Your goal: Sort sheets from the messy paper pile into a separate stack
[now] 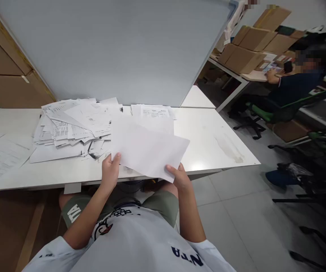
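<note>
My left hand [110,173] and my right hand [179,178] grip the near edges of a held white paper sheet [148,149], which I hold just above the table; I cannot tell if it is one sheet or several. To the left of my left hand lies a messy heap of printed papers [72,128] on the white table [214,139]. Another small stack of printed sheets [154,115] lies at the back, partly hidden behind the held paper. A loose printed sheet [2,156] lies at the table's far left.
A large grey-white board [109,49] leans behind the table, with cardboard panels [4,64] to its left. At right, a seated person [296,85] holding a phone works at a desk with cardboard boxes [249,47]. Black office chairs [301,177] stand on the tiled floor.
</note>
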Action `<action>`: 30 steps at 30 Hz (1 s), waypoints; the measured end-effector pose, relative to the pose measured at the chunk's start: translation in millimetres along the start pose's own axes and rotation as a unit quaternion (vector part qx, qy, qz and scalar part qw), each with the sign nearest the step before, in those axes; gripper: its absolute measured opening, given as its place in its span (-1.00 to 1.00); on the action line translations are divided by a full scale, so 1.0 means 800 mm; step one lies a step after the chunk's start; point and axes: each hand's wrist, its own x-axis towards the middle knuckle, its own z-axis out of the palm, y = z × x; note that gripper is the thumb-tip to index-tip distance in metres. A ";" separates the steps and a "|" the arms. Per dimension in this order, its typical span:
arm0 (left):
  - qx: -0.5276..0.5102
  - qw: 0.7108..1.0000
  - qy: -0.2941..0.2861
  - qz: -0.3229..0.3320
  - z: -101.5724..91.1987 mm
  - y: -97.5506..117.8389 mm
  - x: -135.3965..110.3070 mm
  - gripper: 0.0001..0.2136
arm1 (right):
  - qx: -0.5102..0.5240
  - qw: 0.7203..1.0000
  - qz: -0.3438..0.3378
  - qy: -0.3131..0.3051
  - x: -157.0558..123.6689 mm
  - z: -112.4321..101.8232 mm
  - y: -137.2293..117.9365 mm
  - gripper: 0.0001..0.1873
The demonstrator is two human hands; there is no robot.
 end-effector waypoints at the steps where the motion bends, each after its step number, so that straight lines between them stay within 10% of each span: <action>1: 0.007 1.000 -0.019 -0.010 -0.004 -0.005 -0.002 -0.55 | -0.002 1.000 0.006 0.014 0.003 -0.005 -0.001 -0.34; 8: 0.070 0.977 -0.202 -0.018 -0.022 -0.027 0.017 -0.47 | -0.028 0.998 -0.015 0.047 0.046 -0.031 0.021 -0.57; 16: 0.089 0.974 -0.208 -0.011 -0.014 -0.036 0.016 -0.41 | 0.010 0.988 -0.049 0.148 0.070 -0.028 0.055 -0.58; 25: 0.146 0.918 -0.257 0.263 0.050 -0.013 -0.009 -0.76 | -0.026 0.978 -0.069 0.193 0.061 -0.070 0.076 -0.55; 30: 0.148 0.895 -0.287 0.307 0.085 -0.011 -0.018 -0.77 | -0.078 0.968 -0.099 0.219 0.051 -0.114 0.087 -0.61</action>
